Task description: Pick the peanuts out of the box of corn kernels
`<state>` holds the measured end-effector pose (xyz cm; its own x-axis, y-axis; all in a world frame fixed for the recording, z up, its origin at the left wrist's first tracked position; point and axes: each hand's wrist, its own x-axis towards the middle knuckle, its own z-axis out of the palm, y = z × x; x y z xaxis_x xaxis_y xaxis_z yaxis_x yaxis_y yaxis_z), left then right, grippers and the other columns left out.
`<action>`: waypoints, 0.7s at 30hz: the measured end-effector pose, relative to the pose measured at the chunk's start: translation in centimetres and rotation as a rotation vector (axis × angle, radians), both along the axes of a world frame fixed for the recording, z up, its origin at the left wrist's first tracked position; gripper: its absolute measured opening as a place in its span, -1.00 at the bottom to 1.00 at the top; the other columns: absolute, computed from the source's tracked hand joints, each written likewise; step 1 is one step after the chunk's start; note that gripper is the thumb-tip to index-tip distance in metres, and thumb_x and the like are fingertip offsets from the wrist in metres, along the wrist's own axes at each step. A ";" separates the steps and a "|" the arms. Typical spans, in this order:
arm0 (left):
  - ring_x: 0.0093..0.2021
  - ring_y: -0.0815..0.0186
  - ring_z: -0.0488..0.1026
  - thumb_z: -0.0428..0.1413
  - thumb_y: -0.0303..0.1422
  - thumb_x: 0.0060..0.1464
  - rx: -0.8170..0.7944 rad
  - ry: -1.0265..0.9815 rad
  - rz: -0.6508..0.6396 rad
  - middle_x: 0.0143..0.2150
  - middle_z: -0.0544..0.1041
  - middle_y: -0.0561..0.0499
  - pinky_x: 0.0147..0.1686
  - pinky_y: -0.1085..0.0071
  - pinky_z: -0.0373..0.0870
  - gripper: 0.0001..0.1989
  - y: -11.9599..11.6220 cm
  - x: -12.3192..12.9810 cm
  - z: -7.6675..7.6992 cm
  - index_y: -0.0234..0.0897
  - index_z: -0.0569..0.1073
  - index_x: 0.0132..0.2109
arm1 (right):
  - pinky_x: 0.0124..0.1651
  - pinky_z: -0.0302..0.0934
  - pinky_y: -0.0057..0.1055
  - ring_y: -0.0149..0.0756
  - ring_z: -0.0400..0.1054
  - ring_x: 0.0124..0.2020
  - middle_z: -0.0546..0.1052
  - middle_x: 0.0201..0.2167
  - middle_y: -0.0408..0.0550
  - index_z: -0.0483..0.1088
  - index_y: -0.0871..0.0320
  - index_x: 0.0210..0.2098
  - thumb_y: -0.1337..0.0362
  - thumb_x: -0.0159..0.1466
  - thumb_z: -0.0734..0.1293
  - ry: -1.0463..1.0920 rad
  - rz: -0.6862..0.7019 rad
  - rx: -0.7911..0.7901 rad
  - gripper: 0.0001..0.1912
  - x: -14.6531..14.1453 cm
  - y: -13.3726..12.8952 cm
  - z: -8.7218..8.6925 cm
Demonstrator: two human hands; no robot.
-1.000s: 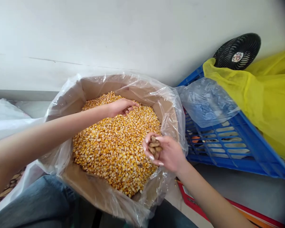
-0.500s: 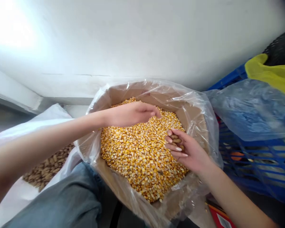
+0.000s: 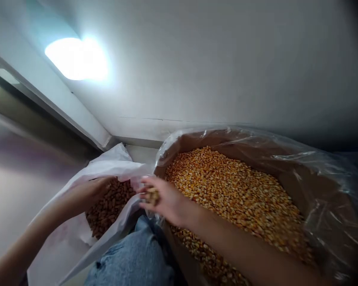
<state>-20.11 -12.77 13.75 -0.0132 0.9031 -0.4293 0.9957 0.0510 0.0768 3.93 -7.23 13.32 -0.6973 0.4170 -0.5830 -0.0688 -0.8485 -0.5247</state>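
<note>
My left hand (image 3: 99,190) is at the white sack (image 3: 62,234), over the peanuts (image 3: 110,208) at its upper left; its fingers are hidden or too dark to make out. Between the sack and the box, my right hand (image 3: 164,198) is curled around several peanuts (image 3: 152,195), blurred by motion. My right forearm crosses over the corn kernels (image 3: 226,182), which fill a cardboard box (image 3: 289,171) lined with a clear plastic bag (image 3: 316,159).
A pale wall (image 3: 211,71) rises behind the sack and the box, with a bright patch of light at upper left. My jeans-covered knee (image 3: 134,258) is at the bottom, between them.
The view has swung left. Both hands have moved left from the corn: the left one to the peanut sack, the right one to the box's left edge with the peanuts still in it.
</note>
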 end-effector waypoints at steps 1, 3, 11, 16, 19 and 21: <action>-0.08 0.24 0.33 -0.24 -0.16 0.06 0.043 -0.055 0.050 -0.02 0.39 -0.02 -0.14 0.39 0.24 -0.54 0.3 0.1 0.5 -0.16 0.17 0.09 | -0.10 0.18 -0.20 -0.34 0.29 -0.20 0.37 -0.24 -0.05 0.24 0.09 -0.16 0.14 0.12 0.20 -0.011 0.073 0.056 -0.69 -2.6 -0.5 -0.6; -0.16 0.26 0.38 -0.23 -0.11 0.04 0.135 -0.164 0.128 -0.11 0.44 0.00 -0.22 0.43 0.29 -0.50 1.2 0.9 1.4 -0.14 0.08 0.13 | -0.09 0.14 -0.13 -0.21 0.22 -0.08 0.31 -0.09 -0.01 0.17 0.06 -0.06 0.05 0.05 0.24 -0.074 0.188 0.268 -0.51 -6.4 -1.3 -2.2; -0.16 0.31 0.37 -0.15 -0.13 0.03 0.251 -0.696 -0.046 -0.14 0.43 0.02 -0.27 0.49 0.34 -0.62 6.4 10.2 -0.6 -0.16 0.24 -0.03 | -0.18 0.18 -0.36 -0.36 0.34 -0.30 0.45 -0.35 -0.06 0.36 0.19 -0.26 0.17 0.18 0.11 -0.107 0.181 0.854 -0.71 4.3 2.2 -3.5; 0.00 0.30 0.24 -0.16 -0.17 0.05 0.118 -0.660 -0.408 0.06 0.28 -0.06 -0.03 0.40 0.18 -0.51 13.6 16.0 -3.5 -0.25 0.11 0.11 | -0.14 0.13 -0.36 -0.30 0.26 -0.15 0.41 -0.20 -0.05 0.36 0.14 -0.27 0.11 0.09 0.20 -0.789 -0.124 0.812 -0.70 20.0 7.3 -5.1; -0.01 0.28 0.25 -0.16 -0.18 0.05 0.053 -0.466 -0.546 0.05 0.29 -0.10 -0.03 0.39 0.16 -0.53 18.8 19.6 -4.8 -0.32 0.18 0.07 | -0.23 0.15 -0.37 -0.24 0.24 -0.14 0.39 -0.17 -0.02 0.34 0.15 -0.29 0.12 0.07 0.19 -1.093 -0.215 0.625 -0.70 26.6 8.5 -7.0; -0.11 0.31 0.32 -0.13 -0.24 0.05 0.037 -0.375 -0.588 -0.06 0.39 -0.06 -0.09 0.43 0.20 -0.62 21.5 22.2 -5.9 -0.33 0.31 -0.04 | -0.30 0.16 -0.41 -0.25 0.25 -0.17 0.39 -0.18 -0.01 0.31 0.16 -0.27 0.12 0.06 0.17 -1.149 -0.222 0.510 -0.69 28.8 8.6 -7.9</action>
<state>2.13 8.75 7.86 0.6252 0.7292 -0.2783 0.7635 -0.4973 0.4121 32.72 1.41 5.38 0.2123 0.8132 -0.5419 0.5254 -0.5625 -0.6384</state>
